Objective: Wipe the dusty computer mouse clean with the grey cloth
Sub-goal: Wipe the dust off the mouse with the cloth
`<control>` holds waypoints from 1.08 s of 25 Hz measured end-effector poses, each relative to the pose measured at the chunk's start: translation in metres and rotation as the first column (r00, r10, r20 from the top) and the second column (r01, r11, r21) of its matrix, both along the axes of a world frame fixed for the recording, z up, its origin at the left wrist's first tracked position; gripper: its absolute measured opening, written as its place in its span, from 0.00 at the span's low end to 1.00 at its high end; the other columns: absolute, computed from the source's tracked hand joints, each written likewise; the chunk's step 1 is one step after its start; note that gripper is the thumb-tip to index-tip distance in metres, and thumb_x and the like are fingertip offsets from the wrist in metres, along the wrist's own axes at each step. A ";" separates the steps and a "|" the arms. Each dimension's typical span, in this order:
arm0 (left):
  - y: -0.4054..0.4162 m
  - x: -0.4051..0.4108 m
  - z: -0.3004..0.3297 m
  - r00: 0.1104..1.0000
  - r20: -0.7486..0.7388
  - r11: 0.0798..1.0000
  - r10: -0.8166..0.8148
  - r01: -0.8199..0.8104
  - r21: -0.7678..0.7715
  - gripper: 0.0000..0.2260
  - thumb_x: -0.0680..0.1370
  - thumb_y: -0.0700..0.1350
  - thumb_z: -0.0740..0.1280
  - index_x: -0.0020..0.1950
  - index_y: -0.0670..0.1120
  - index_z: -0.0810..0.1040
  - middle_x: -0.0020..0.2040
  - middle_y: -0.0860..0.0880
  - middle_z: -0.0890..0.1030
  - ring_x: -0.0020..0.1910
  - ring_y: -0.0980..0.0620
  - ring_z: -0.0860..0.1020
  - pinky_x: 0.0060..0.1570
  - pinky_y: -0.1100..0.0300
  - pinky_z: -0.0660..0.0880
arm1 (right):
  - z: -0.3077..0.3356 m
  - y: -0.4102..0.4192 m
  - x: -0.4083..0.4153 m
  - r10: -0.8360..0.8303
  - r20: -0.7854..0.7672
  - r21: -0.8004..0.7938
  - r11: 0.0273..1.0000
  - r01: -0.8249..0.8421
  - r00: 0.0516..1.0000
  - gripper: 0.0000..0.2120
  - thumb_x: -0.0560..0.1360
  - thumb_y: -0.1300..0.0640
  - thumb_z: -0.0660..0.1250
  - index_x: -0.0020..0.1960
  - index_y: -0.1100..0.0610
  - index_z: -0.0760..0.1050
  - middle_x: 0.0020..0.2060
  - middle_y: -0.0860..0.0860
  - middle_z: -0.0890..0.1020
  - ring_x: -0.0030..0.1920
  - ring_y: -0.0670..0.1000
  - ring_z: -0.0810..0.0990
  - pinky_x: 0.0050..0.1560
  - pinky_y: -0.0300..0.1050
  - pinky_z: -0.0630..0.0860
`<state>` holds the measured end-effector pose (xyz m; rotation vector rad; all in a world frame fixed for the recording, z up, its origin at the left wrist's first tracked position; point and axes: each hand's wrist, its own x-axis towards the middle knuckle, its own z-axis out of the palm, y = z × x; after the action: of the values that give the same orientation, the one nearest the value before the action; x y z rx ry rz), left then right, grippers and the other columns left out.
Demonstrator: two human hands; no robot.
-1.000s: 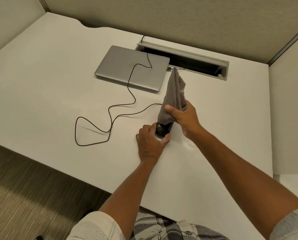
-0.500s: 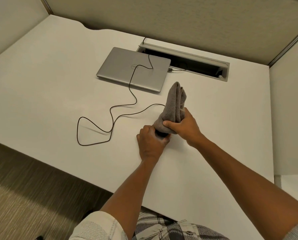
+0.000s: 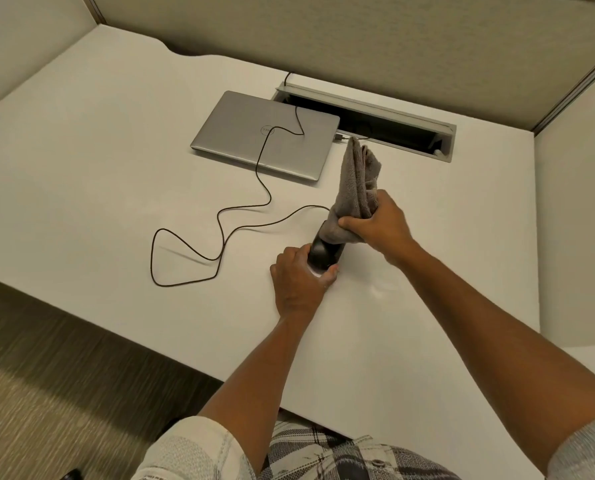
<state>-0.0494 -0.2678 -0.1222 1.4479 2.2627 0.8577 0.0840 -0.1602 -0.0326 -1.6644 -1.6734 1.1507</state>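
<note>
A black computer mouse (image 3: 323,254) rests on the white desk (image 3: 81,168), its near end gripped by my left hand (image 3: 298,282). My right hand (image 3: 379,223) clutches a bunched grey cloth (image 3: 356,188) and presses its lower end onto the far half of the mouse. The rest of the cloth stands up and away from me. The mouse's dark cable (image 3: 220,230) loops left across the desk and runs over the laptop.
A closed silver laptop (image 3: 265,136) lies behind the mouse to the left. An open cable tray slot (image 3: 393,116) is set into the desk at the back. Beige partition walls enclose the desk at the back and on both sides. The desk's near edge runs below my forearms.
My right hand slid the cloth down over the mouse, covering it half a second ago, then back toward the far end, so the near half shows again. The left hand stayed put.
</note>
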 end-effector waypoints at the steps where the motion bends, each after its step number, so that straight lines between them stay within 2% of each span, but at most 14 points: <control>1: 0.000 0.001 0.000 1.000 -0.002 1.000 0.000 0.000 0.000 0.24 0.67 0.64 0.72 0.55 0.49 0.79 0.48 0.50 0.78 0.49 0.48 0.75 0.51 0.52 0.71 | -0.004 -0.006 -0.004 -0.004 -0.047 -0.012 1.000 0.004 0.999 0.28 0.64 0.48 0.79 0.57 0.49 0.68 0.47 0.42 0.77 0.47 0.41 0.77 0.37 0.35 0.74; 5: 0.003 0.003 0.003 0.999 -0.004 0.999 0.046 -0.046 0.009 0.20 0.65 0.62 0.72 0.48 0.49 0.79 0.44 0.51 0.78 0.46 0.47 0.77 0.47 0.52 0.71 | -0.020 -0.027 -0.004 0.064 -0.060 -0.048 0.997 -0.067 0.996 0.31 0.62 0.45 0.79 0.60 0.49 0.70 0.49 0.41 0.79 0.49 0.41 0.79 0.41 0.38 0.75; 8: 0.002 0.003 0.003 1.000 -0.018 1.000 0.024 -0.025 -0.012 0.22 0.65 0.61 0.72 0.54 0.50 0.80 0.47 0.51 0.79 0.49 0.48 0.76 0.50 0.53 0.71 | -0.021 -0.026 0.016 0.073 -0.048 -0.072 0.994 -0.077 0.996 0.32 0.60 0.44 0.79 0.60 0.49 0.71 0.51 0.43 0.80 0.50 0.44 0.80 0.44 0.42 0.78; 9: 0.001 0.003 0.004 1.000 -0.019 1.000 0.016 -0.017 -0.019 0.24 0.66 0.62 0.72 0.56 0.50 0.80 0.48 0.51 0.79 0.49 0.49 0.75 0.51 0.53 0.71 | -0.022 -0.026 0.024 0.041 -0.087 -0.081 0.996 -0.048 0.995 0.31 0.61 0.45 0.80 0.59 0.48 0.71 0.50 0.43 0.80 0.50 0.45 0.80 0.45 0.44 0.80; 11: 0.000 0.002 0.008 1.000 -0.025 1.000 -0.002 0.001 -0.030 0.24 0.68 0.64 0.71 0.56 0.50 0.80 0.48 0.51 0.79 0.49 0.50 0.75 0.51 0.54 0.72 | -0.027 -0.027 0.039 -0.082 -0.266 -0.131 0.990 0.049 0.960 0.28 0.64 0.51 0.81 0.60 0.52 0.73 0.51 0.48 0.83 0.51 0.50 0.83 0.49 0.49 0.83; 13: 0.002 -0.004 0.016 0.999 0.017 0.999 -0.035 0.035 -0.036 0.21 0.68 0.68 0.69 0.49 0.52 0.81 0.41 0.53 0.80 0.43 0.51 0.77 0.45 0.54 0.73 | -0.034 -0.032 0.050 -0.208 -0.414 -0.205 0.970 0.132 0.886 0.30 0.65 0.56 0.80 0.63 0.57 0.73 0.54 0.54 0.84 0.53 0.54 0.84 0.52 0.55 0.83; 16: 0.020 -0.019 0.029 0.977 0.213 0.988 -0.016 0.047 -0.144 0.25 0.73 0.67 0.64 0.34 0.46 0.76 0.28 0.52 0.76 0.31 0.49 0.75 0.35 0.55 0.72 | -0.045 -0.044 0.056 -0.291 -0.517 -0.246 0.951 0.185 0.805 0.32 0.66 0.59 0.80 0.66 0.60 0.72 0.55 0.56 0.84 0.53 0.55 0.85 0.47 0.53 0.83; 18: 0.038 -0.031 0.037 0.962 0.274 0.959 0.004 0.074 -0.272 0.25 0.74 0.65 0.66 0.29 0.46 0.71 0.25 0.52 0.72 0.28 0.50 0.72 0.33 0.57 0.68 | -0.050 -0.050 0.052 -0.297 -0.545 -0.250 0.950 0.186 0.784 0.32 0.66 0.58 0.80 0.66 0.60 0.72 0.56 0.56 0.83 0.54 0.55 0.84 0.49 0.52 0.83; 20: 0.055 -0.039 0.042 0.963 0.271 0.910 -0.008 0.119 -0.396 0.22 0.72 0.62 0.71 0.31 0.45 0.75 0.29 0.49 0.77 0.31 0.49 0.76 0.34 0.58 0.69 | -0.052 -0.053 0.045 -0.283 -0.560 -0.240 0.955 0.175 0.778 0.32 0.65 0.58 0.81 0.66 0.59 0.72 0.56 0.55 0.84 0.55 0.53 0.84 0.51 0.50 0.82; 23: 0.069 -0.044 0.042 0.962 0.273 0.854 -0.006 0.147 -0.499 0.23 0.69 0.61 0.74 0.41 0.40 0.82 0.36 0.47 0.84 0.37 0.48 0.81 0.39 0.57 0.77 | -0.054 -0.058 0.034 -0.224 -0.553 -0.212 0.969 0.124 0.803 0.31 0.64 0.58 0.81 0.64 0.58 0.74 0.53 0.53 0.85 0.54 0.51 0.84 0.48 0.44 0.81; 27: 0.074 -0.049 0.041 0.957 0.291 0.841 0.004 0.154 -0.519 0.22 0.66 0.63 0.76 0.37 0.43 0.81 0.31 0.51 0.83 0.28 0.53 0.78 0.33 0.60 0.73 | -0.062 -0.067 0.032 -0.105 -0.503 -0.157 0.987 0.028 0.858 0.32 0.65 0.59 0.81 0.65 0.54 0.72 0.52 0.49 0.85 0.54 0.49 0.84 0.50 0.46 0.81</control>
<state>-0.0982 -0.1935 -0.0813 1.0665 1.9892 0.3233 0.1165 -0.2273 -0.0942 -1.3203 -1.2085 1.5462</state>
